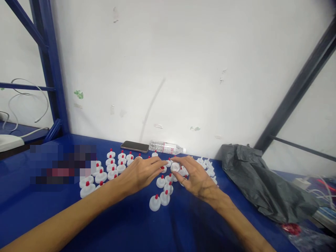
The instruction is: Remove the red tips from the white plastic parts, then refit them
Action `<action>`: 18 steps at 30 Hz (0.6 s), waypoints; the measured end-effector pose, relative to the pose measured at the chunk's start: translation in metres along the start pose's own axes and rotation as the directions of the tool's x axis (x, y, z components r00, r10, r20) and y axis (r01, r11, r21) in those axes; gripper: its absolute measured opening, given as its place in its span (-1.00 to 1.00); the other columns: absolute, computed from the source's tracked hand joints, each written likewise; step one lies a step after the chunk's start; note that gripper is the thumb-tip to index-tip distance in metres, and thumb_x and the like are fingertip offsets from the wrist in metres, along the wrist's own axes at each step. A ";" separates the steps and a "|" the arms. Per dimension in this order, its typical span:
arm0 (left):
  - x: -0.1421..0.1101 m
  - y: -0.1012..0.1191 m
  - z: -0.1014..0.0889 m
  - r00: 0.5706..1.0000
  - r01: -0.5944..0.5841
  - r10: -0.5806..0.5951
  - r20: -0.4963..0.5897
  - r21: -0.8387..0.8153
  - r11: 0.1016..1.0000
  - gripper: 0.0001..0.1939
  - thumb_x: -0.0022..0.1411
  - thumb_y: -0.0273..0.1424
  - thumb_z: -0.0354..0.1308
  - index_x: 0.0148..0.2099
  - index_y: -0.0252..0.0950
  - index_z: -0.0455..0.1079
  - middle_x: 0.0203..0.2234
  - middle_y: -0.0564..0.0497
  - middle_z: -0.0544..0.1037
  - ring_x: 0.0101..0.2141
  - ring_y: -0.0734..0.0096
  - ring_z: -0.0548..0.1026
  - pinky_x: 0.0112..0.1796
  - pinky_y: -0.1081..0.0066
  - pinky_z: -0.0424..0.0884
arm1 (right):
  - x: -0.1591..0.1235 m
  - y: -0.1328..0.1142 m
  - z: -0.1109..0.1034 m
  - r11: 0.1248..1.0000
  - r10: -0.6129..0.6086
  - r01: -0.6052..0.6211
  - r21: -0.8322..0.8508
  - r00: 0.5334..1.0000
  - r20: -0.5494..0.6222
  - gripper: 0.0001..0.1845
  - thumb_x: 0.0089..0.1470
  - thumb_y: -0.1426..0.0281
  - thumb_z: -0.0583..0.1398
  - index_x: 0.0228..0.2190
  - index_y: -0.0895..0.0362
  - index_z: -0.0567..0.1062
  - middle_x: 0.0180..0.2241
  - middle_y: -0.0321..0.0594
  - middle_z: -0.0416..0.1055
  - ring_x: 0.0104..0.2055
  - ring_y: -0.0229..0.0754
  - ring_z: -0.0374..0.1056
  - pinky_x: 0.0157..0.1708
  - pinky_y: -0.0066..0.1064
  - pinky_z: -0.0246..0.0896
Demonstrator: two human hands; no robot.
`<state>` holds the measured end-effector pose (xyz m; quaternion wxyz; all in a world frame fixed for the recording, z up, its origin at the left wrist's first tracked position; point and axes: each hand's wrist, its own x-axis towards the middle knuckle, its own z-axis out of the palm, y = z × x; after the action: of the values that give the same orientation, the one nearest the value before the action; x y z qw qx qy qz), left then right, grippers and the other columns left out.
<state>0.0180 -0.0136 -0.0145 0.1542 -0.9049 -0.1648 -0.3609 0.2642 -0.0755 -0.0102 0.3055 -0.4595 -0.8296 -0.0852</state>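
Observation:
My right hand (193, 175) grips a white plastic nozzle cap (175, 167) between thumb and fingers, its hollow underside turned partly toward me. Just to its left, my left hand (145, 171) has its fingers drawn together in a pinch; whatever may be between the fingertips is hidden. White nozzle caps with red tips stand upright below and between the hands, such as one red-tipped cap (154, 203) at the front. More red-tipped caps (88, 189) stand in rows left of my left forearm. Beyond my right hand lie white caps without visible red tips (210, 171).
A phone (134, 146) and a clear water bottle (166, 147) lie along the wall on the blue table (126, 224). A dark plastic bag (258, 178) spreads over the right side. Blue metal posts (49, 63) rise at the left. A blurred-out patch (63, 168) covers the table's left part.

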 end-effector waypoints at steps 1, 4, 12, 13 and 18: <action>0.000 0.000 0.000 1.000 -0.001 0.000 -0.011 -0.014 1.000 -0.78 0.53 -0.37 0.00 0.10 -0.25 0.41 -0.26 0.03 0.60 -0.40 0.44 0.57 -0.51 0.48 0.26 | -0.001 -0.002 0.002 1.000 0.000 0.000 0.007 1.000 0.005 -0.53 0.31 0.30 0.22 0.20 -0.01 0.33 -0.10 -0.17 0.48 -0.04 -0.04 0.43 0.03 -0.12 0.42; -0.001 -0.001 0.001 1.000 -0.024 0.023 -0.012 -0.047 0.999 -0.81 0.52 -0.37 0.02 0.02 -0.23 0.45 -0.23 0.05 0.61 -0.48 0.54 0.51 -0.53 0.51 0.23 | -0.003 -0.007 0.007 0.999 -0.011 0.010 0.040 1.000 0.016 -0.42 0.28 0.32 0.25 0.26 -0.05 0.23 -0.11 -0.20 0.50 -0.05 -0.05 0.45 0.03 -0.12 0.44; -0.004 0.005 0.002 0.998 -0.037 0.039 0.055 -0.039 0.999 -0.76 0.50 -0.43 0.00 0.06 -0.17 0.46 -0.18 0.06 0.57 -0.53 0.60 0.42 -0.54 0.53 0.24 | -0.004 -0.011 0.015 0.998 -0.056 0.057 -0.026 0.998 0.040 -0.32 0.25 0.36 0.26 0.31 -0.05 0.16 0.05 -0.17 0.51 0.05 -0.01 0.46 0.09 -0.10 0.41; -0.004 0.006 0.003 0.998 -0.033 0.035 0.061 -0.042 0.999 -0.75 0.49 -0.44 0.00 0.06 -0.17 0.46 -0.18 0.06 0.57 -0.52 0.59 0.43 -0.53 0.53 0.25 | -0.004 -0.012 0.014 0.997 -0.062 0.064 -0.043 0.997 0.046 -0.32 0.26 0.36 0.26 0.31 -0.04 0.15 0.04 -0.17 0.52 0.04 0.00 0.46 0.10 -0.09 0.40; -0.005 0.007 0.003 0.998 -0.023 0.027 0.059 -0.081 0.996 -0.73 0.48 -0.47 -0.01 0.10 -0.18 0.43 -0.17 0.04 0.58 -0.48 0.55 0.46 -0.52 0.54 0.28 | -0.003 -0.014 0.012 0.992 -0.076 0.080 -0.103 0.996 0.040 -0.33 0.27 0.37 0.24 0.32 0.02 0.14 -0.06 -0.16 0.57 0.00 0.01 0.47 0.10 -0.08 0.39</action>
<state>0.0195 -0.0192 -0.0214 0.1175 -0.9227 -0.1434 -0.3381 0.2489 -0.0803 -0.0194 0.2624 -0.4435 -0.8468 -0.1319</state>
